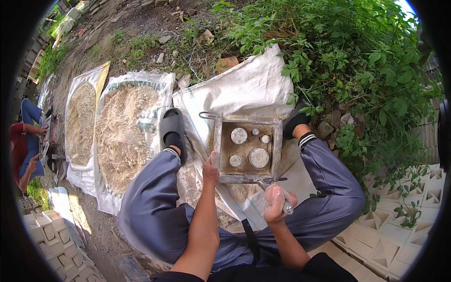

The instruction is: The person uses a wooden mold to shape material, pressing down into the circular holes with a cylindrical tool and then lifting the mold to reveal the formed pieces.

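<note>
A square wooden mould (278,145) sits on a white sack between my feet. On its floor stand several round grey discs of different sizes, among them a large disc (258,158) and a smaller disc (238,136). My left hand (211,170) grips the mould's left side near the close corner, its fingers partly hidden. Closed around the pale handle of a trowel-like hand tool (261,184) is my right hand (279,202). The tool's thin end points at the mould's near edge, and its blade is hard to make out.
Two sacks bearing pale crumbly powder, a wide powder heap (123,136) and a narrower heap (81,123), lie to the left. Bushes (347,66) crowd the right. Stacked cream blocks (394,221) stand at the lower right. Another person (28,141) works at the far left.
</note>
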